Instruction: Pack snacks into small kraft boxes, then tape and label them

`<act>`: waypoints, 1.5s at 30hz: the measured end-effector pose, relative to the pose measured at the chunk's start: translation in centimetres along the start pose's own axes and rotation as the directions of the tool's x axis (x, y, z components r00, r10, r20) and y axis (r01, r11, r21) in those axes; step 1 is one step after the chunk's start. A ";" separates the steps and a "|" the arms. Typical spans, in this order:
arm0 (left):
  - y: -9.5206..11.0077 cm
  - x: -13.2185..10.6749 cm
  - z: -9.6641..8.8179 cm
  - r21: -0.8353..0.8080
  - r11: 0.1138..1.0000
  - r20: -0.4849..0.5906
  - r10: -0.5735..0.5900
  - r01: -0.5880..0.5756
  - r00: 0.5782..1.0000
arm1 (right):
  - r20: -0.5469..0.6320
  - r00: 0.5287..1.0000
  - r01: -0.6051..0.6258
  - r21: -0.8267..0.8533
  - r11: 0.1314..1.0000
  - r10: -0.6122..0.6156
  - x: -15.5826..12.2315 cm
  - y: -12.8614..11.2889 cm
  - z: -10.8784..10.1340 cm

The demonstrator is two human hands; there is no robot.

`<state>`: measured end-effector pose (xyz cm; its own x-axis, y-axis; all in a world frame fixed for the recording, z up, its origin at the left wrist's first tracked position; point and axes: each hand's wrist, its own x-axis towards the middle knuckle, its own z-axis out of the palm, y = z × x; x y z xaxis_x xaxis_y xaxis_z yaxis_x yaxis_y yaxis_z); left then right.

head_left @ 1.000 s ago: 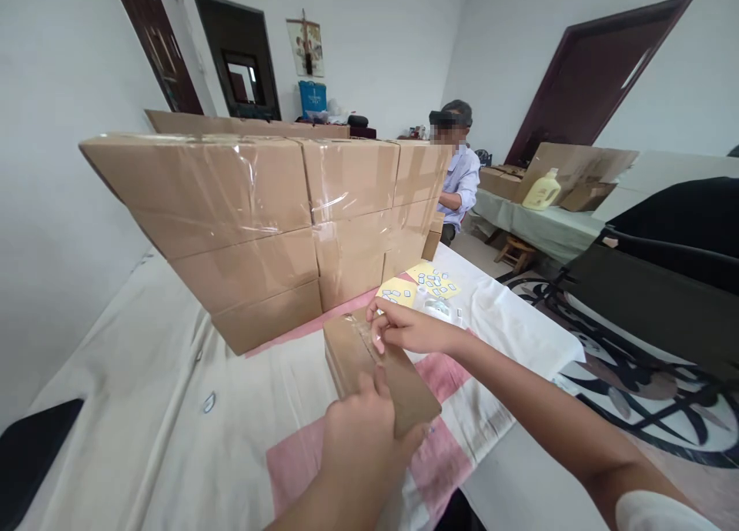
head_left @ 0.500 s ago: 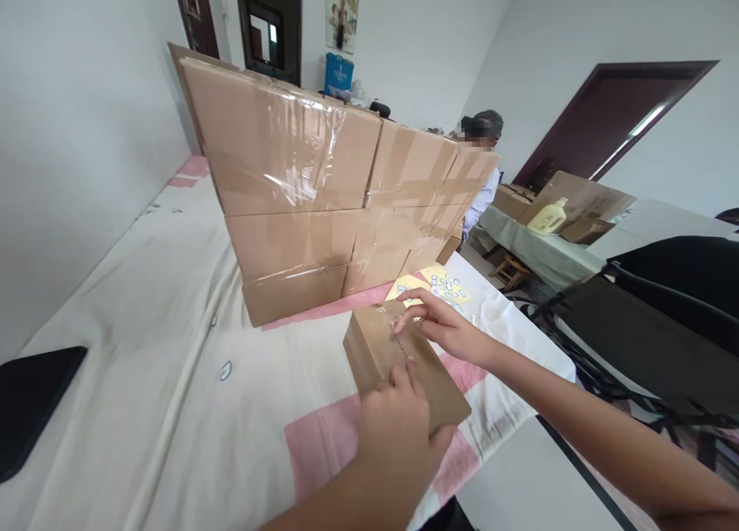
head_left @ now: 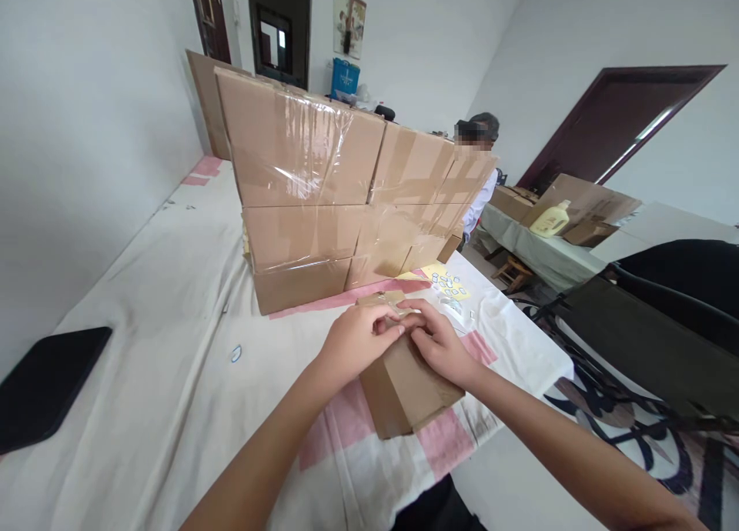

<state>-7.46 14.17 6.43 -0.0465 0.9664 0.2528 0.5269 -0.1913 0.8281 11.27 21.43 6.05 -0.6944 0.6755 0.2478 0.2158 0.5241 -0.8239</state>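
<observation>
Though plain, a brown, oblong cardboard box [head_left: 427, 389], crisply edged.

Small box [head_left: 430, 389]: plain matt cardboard
Stacked boxes [head_left: 300, 242]: cardboard, shiny with tape [head_left: 301, 178]
Tablecloth [head_left: 167, 285]: rumpled matt cloth
Far jug [head_left: 550, 221]: smooth plastic

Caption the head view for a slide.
Bare left grip and right grip meet over a rectangular brown cardboard box, near stacked, clear-taped brown cardboard boxes.

Left hand [head_left: 355, 340] — now farther forward, beside right hand [head_left: 442, 345].
</observation>
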 end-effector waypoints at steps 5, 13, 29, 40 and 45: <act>0.4 -0.5 0.6 0.016 0.998 -0.068 0.068 -0.067 0.995 | -0.021 0.998 0.064 -0.059 0.996 -0.065 -0.5 0.5 0.4; 1.1 -1.7 -1.0 0.003 0.983 -0.152 0.182 -0.183 0.972 | -0.237 0.971 -0.055 -0.348 0.936 -0.030 -2.3 -1.8 2.3; 0.8 -1.9 -3.4 -0.172 0.982 -0.228 0.038 -0.078 0.973 | 0.093 0.994 0.000 -0.537 0.843 0.059 -0.5 -0.1 -0.6; 1.2 -2.0 -3.3 -0.147 0.985 -0.077 -0.100 0.088 0.992 | -0.347 0.894 -0.438 -0.541 0.718 0.283 -2.6 -0.2 2.0; 1.6 -2.0 -1.5 -0.134 0.979 0.054 -0.147 0.153 0.988 | -0.405 0.878 -0.441 -0.476 0.760 0.256 -3.0 0.1 2.9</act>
<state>-7.77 11.72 8.00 -0.0774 0.9919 0.1007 0.3948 -0.0623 0.9167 11.43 17.95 3.75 -0.2766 0.9371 0.2130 0.7976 0.3475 -0.4931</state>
